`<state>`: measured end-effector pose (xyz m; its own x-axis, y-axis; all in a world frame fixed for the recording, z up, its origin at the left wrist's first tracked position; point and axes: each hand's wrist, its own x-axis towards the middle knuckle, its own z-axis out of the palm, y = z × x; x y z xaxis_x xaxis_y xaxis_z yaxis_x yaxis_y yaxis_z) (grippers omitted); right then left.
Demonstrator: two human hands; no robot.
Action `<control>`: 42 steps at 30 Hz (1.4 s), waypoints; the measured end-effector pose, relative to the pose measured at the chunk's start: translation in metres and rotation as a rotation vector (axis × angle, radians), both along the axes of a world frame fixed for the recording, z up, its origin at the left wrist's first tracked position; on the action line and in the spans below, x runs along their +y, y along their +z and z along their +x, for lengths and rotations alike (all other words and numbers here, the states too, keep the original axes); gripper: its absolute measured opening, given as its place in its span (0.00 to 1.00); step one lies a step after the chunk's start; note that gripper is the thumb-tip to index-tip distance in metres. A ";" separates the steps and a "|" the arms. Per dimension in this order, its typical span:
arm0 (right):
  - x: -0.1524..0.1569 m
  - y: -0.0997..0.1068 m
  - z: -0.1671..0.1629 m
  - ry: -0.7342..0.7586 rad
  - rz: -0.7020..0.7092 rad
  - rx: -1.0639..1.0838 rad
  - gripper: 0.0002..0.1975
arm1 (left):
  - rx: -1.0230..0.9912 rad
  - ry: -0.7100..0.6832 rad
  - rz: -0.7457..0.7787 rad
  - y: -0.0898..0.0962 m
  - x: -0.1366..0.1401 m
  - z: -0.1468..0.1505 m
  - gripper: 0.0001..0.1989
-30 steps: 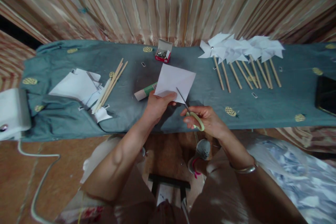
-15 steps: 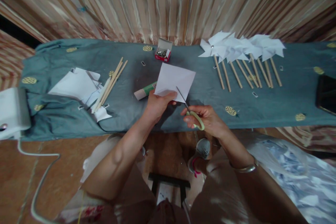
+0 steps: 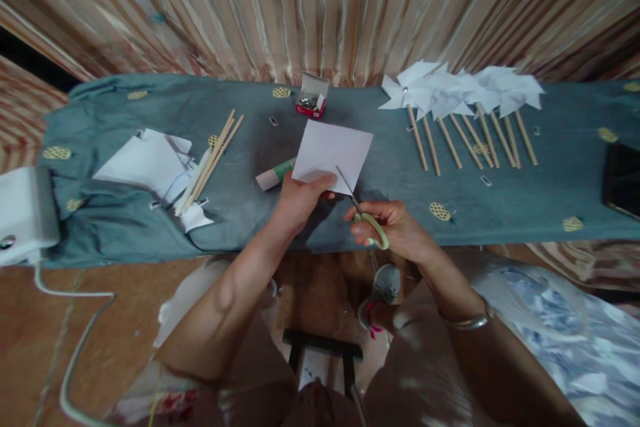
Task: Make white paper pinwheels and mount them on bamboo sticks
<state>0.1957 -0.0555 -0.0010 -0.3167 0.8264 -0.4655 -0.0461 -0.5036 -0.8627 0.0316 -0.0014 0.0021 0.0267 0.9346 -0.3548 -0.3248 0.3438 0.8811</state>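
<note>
My left hand point(image 3: 303, 199) pinches the lower left edge of a square white sheet of paper point(image 3: 333, 150), thumb on top. In my right hand point(image 3: 387, 223) is a pair of scissors point(image 3: 371, 227) with pale green handles. Their blades reach over the lower right corner of the paper and point toward its middle. Partly beneath the sheet lies a glue stick point(image 3: 267, 178) with a green and pale label. A small red and white box point(image 3: 310, 105) of metal pins stands open just behind the paper.
Several paper pinwheels point(image 3: 453, 90) on wooden sticks lie at the back right. On the left are loose wooden sticks point(image 3: 213, 163) and white paper pieces point(image 3: 145, 163). A white device point(image 3: 25, 213) with a cable sits at the left edge, and a dark phone-like object point(image 3: 623, 180) at the right.
Almost nothing differs. The paper's left edge has tipped very slightly; both hands and the scissors keep their places.
</note>
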 end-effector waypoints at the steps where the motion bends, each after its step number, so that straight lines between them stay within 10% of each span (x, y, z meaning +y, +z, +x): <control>1: 0.000 0.000 0.001 0.005 -0.016 0.000 0.19 | 0.002 0.005 0.002 0.000 0.000 0.000 0.06; 11: 0.001 0.010 0.021 0.074 0.051 -0.073 0.20 | 0.009 0.128 0.065 -0.001 0.010 -0.010 0.05; 16: 0.008 0.005 0.030 -0.134 0.232 -0.154 0.22 | -0.010 0.125 0.129 -0.006 0.010 -0.011 0.06; 24: 0.024 -0.001 0.032 -0.508 0.355 -0.025 0.22 | 0.304 -0.079 0.261 -0.014 0.007 -0.012 0.03; 30: 0.033 -0.005 0.025 -0.528 0.413 0.006 0.18 | 0.266 -0.276 0.283 -0.022 0.005 -0.010 0.02; 42: 0.036 -0.007 0.007 -0.572 0.376 -0.002 0.21 | 0.168 -0.219 0.232 -0.022 -0.001 0.002 0.10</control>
